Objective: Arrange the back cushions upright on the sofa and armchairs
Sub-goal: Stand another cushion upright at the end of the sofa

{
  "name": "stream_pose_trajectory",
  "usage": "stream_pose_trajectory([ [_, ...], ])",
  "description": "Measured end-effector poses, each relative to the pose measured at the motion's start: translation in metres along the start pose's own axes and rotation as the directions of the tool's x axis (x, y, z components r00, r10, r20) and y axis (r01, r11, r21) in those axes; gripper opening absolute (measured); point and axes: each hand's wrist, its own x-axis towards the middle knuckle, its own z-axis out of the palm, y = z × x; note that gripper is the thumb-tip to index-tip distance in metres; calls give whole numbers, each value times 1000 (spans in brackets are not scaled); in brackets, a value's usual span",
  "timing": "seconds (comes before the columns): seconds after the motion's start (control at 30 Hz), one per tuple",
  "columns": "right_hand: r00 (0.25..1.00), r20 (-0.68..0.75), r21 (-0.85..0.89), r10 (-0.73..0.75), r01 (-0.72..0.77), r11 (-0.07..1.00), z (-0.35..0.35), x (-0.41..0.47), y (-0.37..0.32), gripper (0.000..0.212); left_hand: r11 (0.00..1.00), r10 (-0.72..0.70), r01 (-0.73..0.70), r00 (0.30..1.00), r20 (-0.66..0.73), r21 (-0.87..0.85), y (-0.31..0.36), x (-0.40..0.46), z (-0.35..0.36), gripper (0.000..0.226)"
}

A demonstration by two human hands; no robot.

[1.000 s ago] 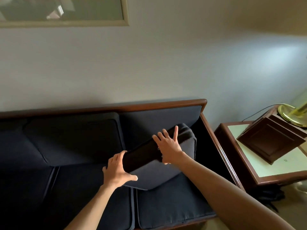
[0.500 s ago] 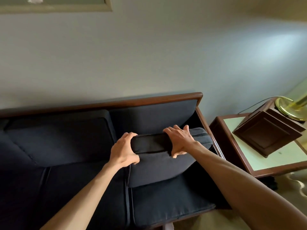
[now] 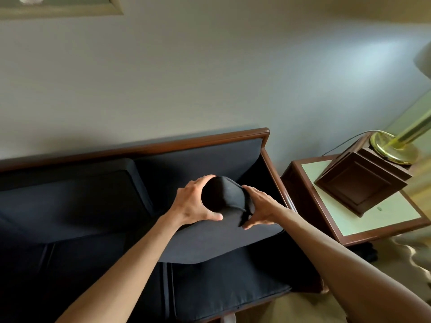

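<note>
A dark navy back cushion [image 3: 217,238] is tipped forward over the right seat of the wood-framed sofa [image 3: 210,141], its top end turned towards me. My left hand [image 3: 193,203] curls around the left side of that end. My right hand [image 3: 261,208] presses on its right side with fingers spread. Behind the cushion the sofa's padded back [image 3: 200,159] is bare. A second back cushion [image 3: 70,197] stands upright against the back on the left. Dark seat cushions [image 3: 228,290] lie below.
A wooden side table [image 3: 363,220] with a pale green top stands right of the sofa, close to its arm. On it are a dark wooden box [image 3: 359,180] and a brass lamp base [image 3: 394,150] with a cord. A framed picture [image 3: 58,5] hangs top left.
The cushion has turned from lying crosswise with its long top edge towards me to end-on. Both hands have moved together onto that end, left hand now on its left side.
</note>
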Motion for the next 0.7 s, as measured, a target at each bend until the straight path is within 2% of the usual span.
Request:
stream_pose_trajectory([
  [0.07,1000,-20,57,-16,17,998,-7,3,0,136,998,-65,65,995,69,6,-15,-3,12,115],
  [0.17,994,-74,94,-84,91,991,-18,8,-4,135,984,-175,171,980,99,47,-44,-12,31,118],
  [0.27,958,-204,71,-202,221,973,-15,7,-5,135,982,-187,183,978,89,52,-66,-15,44,119],
  [0.37,925,-274,-34,-265,266,963,-7,5,-8,134,986,-164,163,985,46,30,-77,-15,51,117],
  [0.43,928,-259,-141,-268,238,961,-6,10,-16,125,986,-161,160,987,29,39,-84,-15,54,118],
  [0.53,976,-182,-338,-122,54,939,-6,20,-53,115,985,-163,160,986,37,63,-93,-11,54,121],
  [0.63,988,-155,-592,21,-110,798,0,31,-82,122,985,-170,166,983,73,54,-94,-11,55,119],
  [0.7,993,-116,-712,-14,-73,698,7,41,-87,113,986,-164,161,983,77,45,-95,-11,56,117],
])
